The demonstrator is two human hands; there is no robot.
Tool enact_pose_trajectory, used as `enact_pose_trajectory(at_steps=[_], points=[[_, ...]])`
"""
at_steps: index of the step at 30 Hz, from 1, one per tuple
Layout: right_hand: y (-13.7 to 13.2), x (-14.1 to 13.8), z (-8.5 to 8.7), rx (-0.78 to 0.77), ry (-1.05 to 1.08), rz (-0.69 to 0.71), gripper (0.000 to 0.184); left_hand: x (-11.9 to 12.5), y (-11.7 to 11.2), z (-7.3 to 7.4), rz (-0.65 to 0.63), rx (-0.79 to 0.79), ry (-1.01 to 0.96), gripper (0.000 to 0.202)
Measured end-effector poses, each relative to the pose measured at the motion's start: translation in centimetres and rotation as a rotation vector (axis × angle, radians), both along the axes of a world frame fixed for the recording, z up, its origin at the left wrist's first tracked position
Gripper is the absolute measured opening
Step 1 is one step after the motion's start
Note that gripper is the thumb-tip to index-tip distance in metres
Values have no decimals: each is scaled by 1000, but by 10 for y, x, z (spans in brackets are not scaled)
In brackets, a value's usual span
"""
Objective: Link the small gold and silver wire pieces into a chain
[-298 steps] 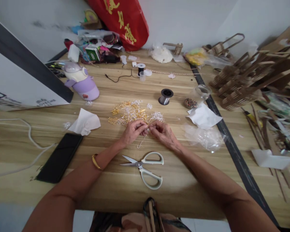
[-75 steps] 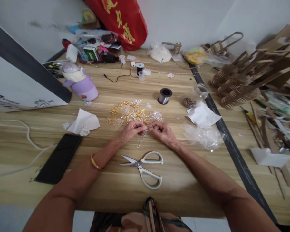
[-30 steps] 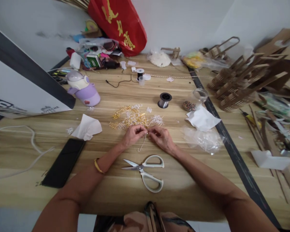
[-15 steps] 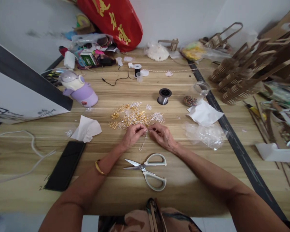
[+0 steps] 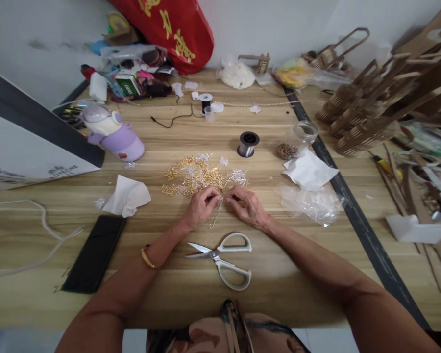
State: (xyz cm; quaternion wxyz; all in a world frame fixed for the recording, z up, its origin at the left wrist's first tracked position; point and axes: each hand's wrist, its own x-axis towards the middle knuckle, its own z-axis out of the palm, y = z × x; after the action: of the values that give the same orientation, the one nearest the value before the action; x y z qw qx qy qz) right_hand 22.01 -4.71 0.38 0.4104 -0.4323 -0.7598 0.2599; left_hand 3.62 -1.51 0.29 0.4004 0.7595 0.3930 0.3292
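A short silver chain hangs from the pinched fingertips of my left hand, its lower end over the wooden table. Close by on the right, my right hand is closed in a pinch, a small gap from the left; what its fingertips hold, if anything, is too small to make out. Just beyond both hands lies a pile of gold and silver jewellery findings, with a heap of silver pins at its right. White-handled scissors lie with blades apart on the near side of my hands.
A spool of wire stands beyond the pile. On the right are a jar of beads, white paper and a clear plastic bag. A black phone and a purple bottle are on the left.
My fingertips have drawn slightly apart, and the chain stays with my left hand. The whole view has shifted a little.
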Motion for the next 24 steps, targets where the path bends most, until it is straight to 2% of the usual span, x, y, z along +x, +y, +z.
enact_pose_trajectory(at_steps=[10,19,24], points=[[-2,-3,-3,-134,93,-6,20,0,0,2,-7,-71,-79,17],[0,-2,-3,-173,112,16,18,0,4,1,-34,-250,-209,21],[0,-2,-3,-209,139,12,19,0,4,1,-39,-220,-190,18]])
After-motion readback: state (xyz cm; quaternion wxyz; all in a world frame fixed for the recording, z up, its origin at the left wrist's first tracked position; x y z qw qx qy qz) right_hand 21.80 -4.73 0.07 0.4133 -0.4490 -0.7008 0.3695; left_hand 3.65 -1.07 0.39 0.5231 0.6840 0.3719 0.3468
